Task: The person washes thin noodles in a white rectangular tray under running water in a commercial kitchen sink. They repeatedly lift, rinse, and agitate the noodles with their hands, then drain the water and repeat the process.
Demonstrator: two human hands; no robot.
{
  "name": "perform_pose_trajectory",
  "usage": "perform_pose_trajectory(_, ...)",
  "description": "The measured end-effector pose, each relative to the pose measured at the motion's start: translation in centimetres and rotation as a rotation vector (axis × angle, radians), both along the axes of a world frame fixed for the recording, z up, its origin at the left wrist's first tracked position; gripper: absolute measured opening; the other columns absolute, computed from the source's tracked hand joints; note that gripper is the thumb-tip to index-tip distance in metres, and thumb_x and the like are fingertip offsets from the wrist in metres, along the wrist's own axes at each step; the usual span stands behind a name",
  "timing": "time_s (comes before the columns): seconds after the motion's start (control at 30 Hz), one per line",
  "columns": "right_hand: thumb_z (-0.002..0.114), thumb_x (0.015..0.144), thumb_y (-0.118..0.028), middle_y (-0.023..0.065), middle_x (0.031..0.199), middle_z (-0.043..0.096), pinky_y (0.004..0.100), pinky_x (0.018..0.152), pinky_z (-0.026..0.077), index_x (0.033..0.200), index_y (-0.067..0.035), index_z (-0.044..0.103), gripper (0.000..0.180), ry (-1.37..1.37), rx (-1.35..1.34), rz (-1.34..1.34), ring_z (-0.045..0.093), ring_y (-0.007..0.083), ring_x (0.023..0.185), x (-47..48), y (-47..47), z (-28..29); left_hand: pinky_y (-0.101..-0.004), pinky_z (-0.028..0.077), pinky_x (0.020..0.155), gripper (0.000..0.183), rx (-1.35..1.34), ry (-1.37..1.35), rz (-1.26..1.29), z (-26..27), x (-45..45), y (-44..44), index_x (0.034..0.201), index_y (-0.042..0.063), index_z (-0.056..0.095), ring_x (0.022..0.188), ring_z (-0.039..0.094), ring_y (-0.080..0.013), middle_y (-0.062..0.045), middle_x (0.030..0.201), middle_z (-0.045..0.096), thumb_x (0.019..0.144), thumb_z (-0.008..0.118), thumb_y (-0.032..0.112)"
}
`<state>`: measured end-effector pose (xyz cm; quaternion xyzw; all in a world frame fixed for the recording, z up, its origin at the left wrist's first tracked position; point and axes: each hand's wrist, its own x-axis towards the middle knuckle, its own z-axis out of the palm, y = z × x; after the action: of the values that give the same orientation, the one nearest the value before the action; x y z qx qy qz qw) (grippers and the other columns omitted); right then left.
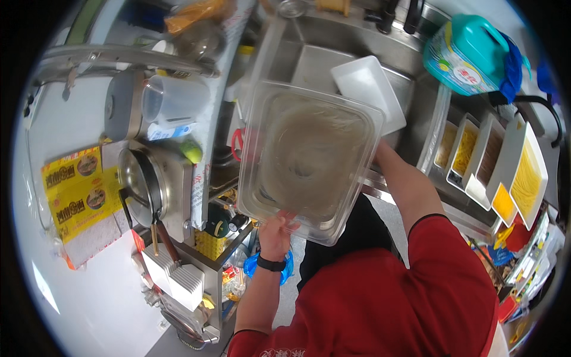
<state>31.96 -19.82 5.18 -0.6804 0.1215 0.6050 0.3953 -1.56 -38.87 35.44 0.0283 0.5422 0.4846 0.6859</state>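
Note:
A large clear plastic food container (244,178) is held up before my body, at the near edge of the sink. Greyish-brown contents (312,151) with a swirled surface fill much of it; whether they are liquid or fine noodles I cannot tell. My left hand (275,234) grips the near left rim, a dark band on its wrist. At the right side, my right hand (381,152) supports the container, its fingers mostly hidden behind the wall. Beyond it, a white rectangular tub (370,93) lies tilted in the stainless steel sink (319,67).
On the right are a teal detergent jug (468,58) and several white tubs of noodles and shredded food (526,169). To the left stand a lidded pan (140,187) on a cooker, a translucent plastic jug (176,100) and a stack of white dishes (178,276). Red-handled scissors (236,145) hang nearby.

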Motion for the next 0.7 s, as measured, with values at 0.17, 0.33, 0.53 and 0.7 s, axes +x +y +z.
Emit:
perform_pose_trajectory(0.17,0.052,0.108,-0.034,0.0145,0.119,0.068,0.0483,0.095,0.057,0.133,-0.002,0.059,0.041,0.244,0.344,-0.127,0.068,0.0331,0.106,3.4,-2.4,9.7,-0.0514,0.062,0.087,0.016,-0.069,0.068,-0.104,-0.5,1.5,-0.4,0.106,0.002,0.067,0.120,0.065,-0.0345,-0.016,0.128,0.067,0.092,0.060,0.006)
perform_pose_trajectory(0.33,0.055,0.108,-0.036,0.0143,0.147,0.055,0.0541,0.110,0.047,0.153,-0.002,0.044,0.057,0.502,0.506,-0.041,0.064,0.0311,0.118,11.8,-12.9,24.4,-0.0528,0.061,0.088,0.005,-0.081,-0.060,-0.184,-3.1,5.6,-1.2,0.095,0.005,0.066,0.103,0.070,-0.0280,-0.011,0.107,0.071,0.092,0.062,0.002)
perform_pose_trajectory(0.53,0.062,0.094,-0.007,0.0146,0.146,0.054,0.0448,0.102,0.053,0.159,-0.001,0.036,0.070,-0.407,0.507,0.480,0.062,0.0268,0.123,13.1,-17.9,27.3,-0.0488,0.062,0.088,0.002,-0.162,-0.108,-0.282,-5.2,14.9,-2.8,0.096,0.004,0.066,0.100,0.071,-0.0269,-0.011,0.104,0.071,0.096,0.064,0.003)
perform_pose_trajectory(0.7,0.055,0.088,0.002,0.0109,0.127,0.066,0.0336,0.084,0.059,0.153,-0.001,0.045,0.066,-0.255,0.451,0.351,0.068,0.0207,0.103,18.6,-18.3,26.9,-0.0360,0.062,0.084,0.019,-0.210,-0.057,-0.684,-5.2,18.6,-2.9,0.117,0.001,0.067,0.105,0.068,-0.0180,-0.009,0.119,0.070,0.101,0.067,0.012)
